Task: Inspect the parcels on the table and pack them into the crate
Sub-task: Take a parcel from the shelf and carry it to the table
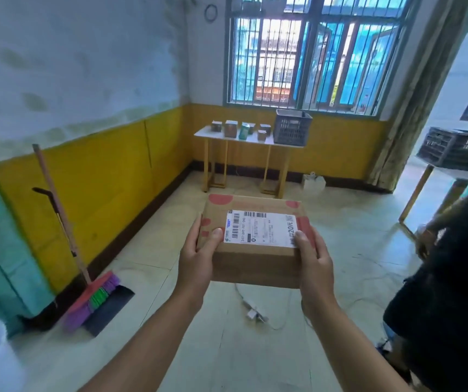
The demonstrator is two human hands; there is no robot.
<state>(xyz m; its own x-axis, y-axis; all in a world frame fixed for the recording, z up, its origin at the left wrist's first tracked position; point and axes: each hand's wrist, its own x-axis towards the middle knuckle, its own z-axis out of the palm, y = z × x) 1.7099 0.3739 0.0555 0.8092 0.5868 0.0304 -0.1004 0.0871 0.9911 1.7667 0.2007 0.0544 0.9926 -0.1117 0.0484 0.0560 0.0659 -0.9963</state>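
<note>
Labelled cardboard parcel (255,239) held level, crate (293,127) on far table (244,139)

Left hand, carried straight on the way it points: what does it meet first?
The left hand grips the cardboard parcel; past that lies open floor, then probably the far table, though depth is unclear.

Two hands are showing, a left hand (199,250) and a right hand (316,256), and between them they are gripping one parcel (252,264) that is bearing one label (259,227). Two tables are standing in the room. The far table (252,138) is carrying five small parcels (230,128) along its left and middle, with a possible sixth sitting half hidden behind the green one, and one crate (292,127) at its right end. The side table (459,174) is carrying a second crate (453,149). One broom (97,295) and one dustpan (111,309) are leaning at the left wall. One other person (450,264) is standing at the right.
</note>
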